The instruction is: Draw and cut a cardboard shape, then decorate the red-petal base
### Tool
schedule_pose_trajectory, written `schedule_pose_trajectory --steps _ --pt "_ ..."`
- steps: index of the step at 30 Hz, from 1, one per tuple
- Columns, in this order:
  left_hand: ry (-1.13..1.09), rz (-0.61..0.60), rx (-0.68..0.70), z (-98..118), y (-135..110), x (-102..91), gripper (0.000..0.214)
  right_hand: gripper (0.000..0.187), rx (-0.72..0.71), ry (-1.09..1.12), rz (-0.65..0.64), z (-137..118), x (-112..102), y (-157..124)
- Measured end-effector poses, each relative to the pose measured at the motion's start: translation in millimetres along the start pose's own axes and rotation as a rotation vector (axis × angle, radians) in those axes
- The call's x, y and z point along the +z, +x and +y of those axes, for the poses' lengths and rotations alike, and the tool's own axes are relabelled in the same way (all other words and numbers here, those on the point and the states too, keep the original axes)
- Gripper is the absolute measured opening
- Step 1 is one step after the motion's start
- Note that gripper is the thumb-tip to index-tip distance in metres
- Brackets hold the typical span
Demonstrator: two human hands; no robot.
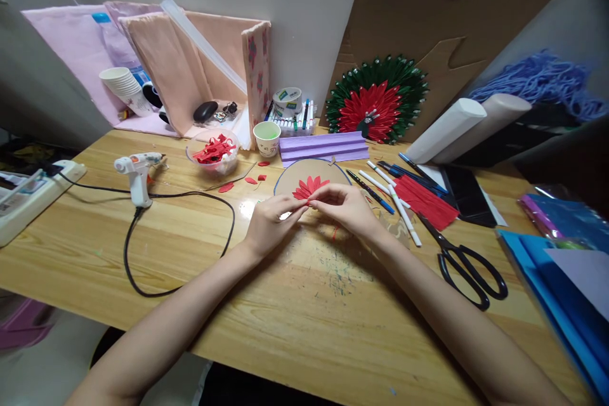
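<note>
Both hands meet at the middle of the wooden table (295, 323), right in front of a round cardboard disc (311, 172) with a blue rim. Several red paper petals (309, 186) are fanned out on the disc. My left hand (271, 223) and my right hand (346, 206) pinch together at a small red petal piece (307, 203) at the disc's near edge. The fingers of both hands are closed around it.
A white glue gun (137, 172) stands at left, its black cord (190, 241) looping over the table. A clear bowl of red petals (214, 153), a paper cup (267, 137), purple foam strips (323, 144), pens (390, 193), red paper (424, 202), black scissors (469, 266), blue sheets (561, 279) and a finished red-green fan (377, 101) surround the disc.
</note>
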State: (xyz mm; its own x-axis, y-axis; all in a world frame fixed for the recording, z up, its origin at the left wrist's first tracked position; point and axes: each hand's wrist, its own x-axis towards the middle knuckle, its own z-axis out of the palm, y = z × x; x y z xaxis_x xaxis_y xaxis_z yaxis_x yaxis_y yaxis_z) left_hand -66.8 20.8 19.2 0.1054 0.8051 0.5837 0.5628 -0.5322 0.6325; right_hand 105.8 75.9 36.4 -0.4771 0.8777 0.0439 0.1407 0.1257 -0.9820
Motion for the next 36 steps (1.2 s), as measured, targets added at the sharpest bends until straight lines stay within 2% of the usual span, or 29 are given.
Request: schedule_pose_trajectory --steps 14,24,28,36 --pt "0.14 -0.052 0.157 -7 -1 -1.2 0.019 0.021 0.133 0.065 0.017 0 -2 0" --pt "0.126 -0.04 0.146 -6 -1 -1.4 0.017 0.021 0.097 0.039 0.011 0 -1 0" --pt "0.046 -0.032 0.07 -3 0 -1.1 0.016 0.019 0.03 -0.001 0.01 -1 0 0" --pt "-0.25 0.004 -0.244 5 4 -2.6 0.01 0.012 -0.146 -0.153 0.01 -1 0 -2"
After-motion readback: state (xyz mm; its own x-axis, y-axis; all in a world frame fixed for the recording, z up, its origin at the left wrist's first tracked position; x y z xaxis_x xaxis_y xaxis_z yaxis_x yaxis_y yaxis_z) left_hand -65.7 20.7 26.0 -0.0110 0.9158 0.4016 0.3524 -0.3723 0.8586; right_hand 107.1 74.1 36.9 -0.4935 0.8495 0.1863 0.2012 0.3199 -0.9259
